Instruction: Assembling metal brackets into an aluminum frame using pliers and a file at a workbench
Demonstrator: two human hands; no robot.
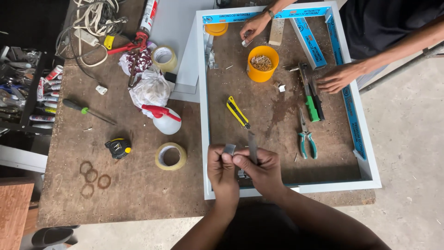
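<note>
My left hand [222, 167] and my right hand [259, 167] meet over the near rail of a white aluminium frame [202, 92] lying on the workbench. Together they pinch small grey metal pieces: a bracket [229, 148] at my left thumb and a flat metal strip [252, 146] sticking up from my right fingers. Another small metal part [241, 174] shows between my palms. Across the frame, another person's hand [252, 27] touches the far rail, and their other hand [336, 78] rests by the right rail.
Inside the frame lie a yellow utility knife [237, 112], teal-handled pliers [306, 138], a green-handled tool [309, 95] and an orange cup of screws [262, 63]. Left of the frame sit tape rolls [170, 156], a tape measure [119, 148], a spray bottle [163, 118], a screwdriver [88, 111] and cables [95, 21].
</note>
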